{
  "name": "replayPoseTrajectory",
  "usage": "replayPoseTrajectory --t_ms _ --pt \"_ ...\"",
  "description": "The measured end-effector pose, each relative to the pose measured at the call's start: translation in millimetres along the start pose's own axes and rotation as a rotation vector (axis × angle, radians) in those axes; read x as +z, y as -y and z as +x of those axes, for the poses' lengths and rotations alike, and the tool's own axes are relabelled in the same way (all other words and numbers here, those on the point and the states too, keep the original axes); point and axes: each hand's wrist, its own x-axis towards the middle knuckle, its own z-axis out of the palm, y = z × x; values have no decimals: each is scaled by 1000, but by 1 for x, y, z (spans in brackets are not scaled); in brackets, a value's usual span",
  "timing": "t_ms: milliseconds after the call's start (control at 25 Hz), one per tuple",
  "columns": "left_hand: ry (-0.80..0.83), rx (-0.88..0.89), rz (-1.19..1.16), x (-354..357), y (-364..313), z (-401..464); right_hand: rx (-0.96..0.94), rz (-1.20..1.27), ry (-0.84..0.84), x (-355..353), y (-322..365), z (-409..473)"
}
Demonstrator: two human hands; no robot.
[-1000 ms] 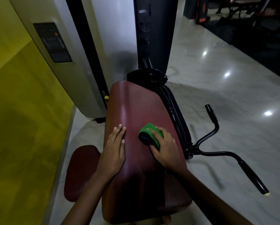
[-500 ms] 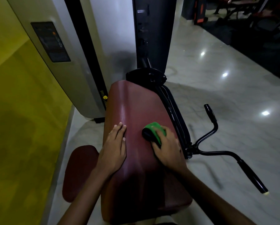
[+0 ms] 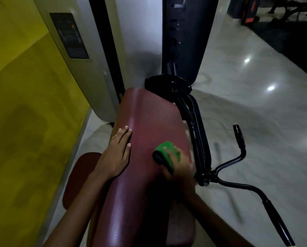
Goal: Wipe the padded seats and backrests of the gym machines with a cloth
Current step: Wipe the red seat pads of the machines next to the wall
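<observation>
A long maroon padded backrest (image 3: 149,118) fills the middle of the head view, sloping away from me. A smaller maroon seat pad (image 3: 77,177) lies lower left of it. My left hand (image 3: 116,155) rests flat on the backrest's left side, fingers straight. My right hand (image 3: 180,166) holds a green cloth (image 3: 166,153), bunched with a dark fold, and presses it on the backrest's right side. The right hand is motion-blurred.
A black machine frame (image 3: 195,122) runs along the backrest's right edge, with a curved black handlebar (image 3: 238,157) sticking out over the marble floor (image 3: 256,111). A white and black weight-stack housing (image 3: 99,56) stands behind. A yellow wall (image 3: 24,113) is close on the left.
My right hand has slid the green cloth rightward and a little toward me across the backrest. The left hand has stayed pressed in place.
</observation>
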Motion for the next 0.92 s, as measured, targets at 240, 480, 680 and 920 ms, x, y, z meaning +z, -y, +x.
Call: replayPoseTrajectory --t_ms 240,480,680,920 --pt "42 5 -59 -3 6 11 -258 -47 14 4 20 34" --pt "20 -6 -71 1 13 24 -172 -14 -17 8 45 41" --pt "12 -24 -121 5 13 24 -38 -8 39 14 12 59" --pt "2 -22 -94 4 10 26 -41 -57 33 21 9 59"
